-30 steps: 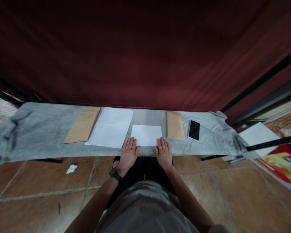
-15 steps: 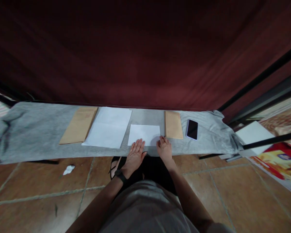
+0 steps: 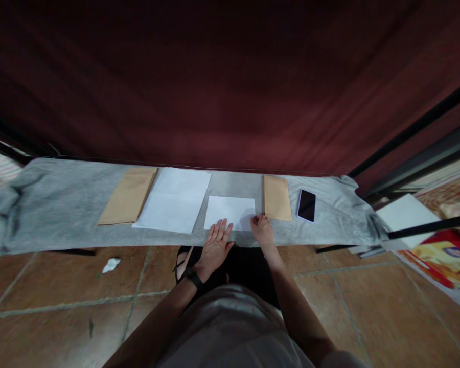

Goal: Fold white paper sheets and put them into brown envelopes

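Observation:
A small white sheet of paper [image 3: 230, 208], perhaps folded, lies in front of me on the grey cloth. My left hand [image 3: 215, 250] rests flat on its near edge, fingers stretched out. At the sheet's lower right corner is my right hand [image 3: 262, 230], its fingers curled together. Whatever those fingers pinch, if anything, is hidden. Just beyond them lies a small brown envelope [image 3: 277, 198]. Left of the small sheet are larger white sheets of paper [image 3: 173, 199], beside a bigger brown envelope [image 3: 128, 197].
A phone [image 3: 306, 205] lies to the right on the cloth-covered narrow table [image 3: 65, 204]. A dark red curtain [image 3: 230, 102] hangs behind it. Black metal bars [image 3: 431, 225] and a red and yellow box [image 3: 444, 260] are at the right. Crumpled tissue [image 3: 111, 265] lies on the tiled floor.
My right hand's fingers have curled in more at the sheet's right corner. My left hand stays flat on the paper. The whole view has shifted slightly.

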{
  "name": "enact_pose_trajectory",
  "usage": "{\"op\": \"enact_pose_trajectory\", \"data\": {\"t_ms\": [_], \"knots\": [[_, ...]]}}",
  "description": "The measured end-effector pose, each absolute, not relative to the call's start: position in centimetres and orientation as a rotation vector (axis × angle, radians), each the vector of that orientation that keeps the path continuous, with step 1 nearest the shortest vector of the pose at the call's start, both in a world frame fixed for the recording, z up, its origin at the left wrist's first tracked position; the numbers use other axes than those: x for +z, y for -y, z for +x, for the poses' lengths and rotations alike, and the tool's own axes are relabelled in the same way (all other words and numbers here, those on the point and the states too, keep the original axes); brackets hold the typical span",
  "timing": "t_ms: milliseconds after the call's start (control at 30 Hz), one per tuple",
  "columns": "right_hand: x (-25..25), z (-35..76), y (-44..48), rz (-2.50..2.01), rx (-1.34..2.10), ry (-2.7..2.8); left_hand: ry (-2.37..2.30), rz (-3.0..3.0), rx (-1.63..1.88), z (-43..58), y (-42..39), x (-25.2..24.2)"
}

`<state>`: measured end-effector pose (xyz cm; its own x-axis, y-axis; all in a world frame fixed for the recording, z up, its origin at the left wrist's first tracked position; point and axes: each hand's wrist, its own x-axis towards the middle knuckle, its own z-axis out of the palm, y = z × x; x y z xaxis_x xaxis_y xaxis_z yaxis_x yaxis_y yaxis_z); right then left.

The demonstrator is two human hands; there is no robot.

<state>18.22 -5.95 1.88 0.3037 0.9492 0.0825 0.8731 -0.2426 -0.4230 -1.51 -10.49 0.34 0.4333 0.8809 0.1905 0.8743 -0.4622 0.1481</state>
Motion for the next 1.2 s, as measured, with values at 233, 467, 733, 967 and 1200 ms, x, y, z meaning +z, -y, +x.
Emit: {"op": "enact_pose_trajectory", "data": {"t_ms": [233,467,733,967,1200], "knots": [[1.9,18.8,5.3,-2.19,0.368,1.521,-1.608,2.641,0.378,-1.6,10.6,0.1],[1.6,20.1,4.5,-2.024,0.605,1.438,-1.61,2.616,0.343,-1.4,10.6,-0.1],[0.9,19.8,4.3,-1.814,0.833,1.257,-1.6,2.631,0.307,-1.4,10.7,0.2],[0.6,18.9,5.5,-1.598,1.03,1.021,-1.59,2.613,0.294,-1.5,10.6,0.2],[2.1,18.1,5.6,-1.476,1.107,1.019,-1.603,2.6,0.318,-1.3,11.1,0.5]]}}
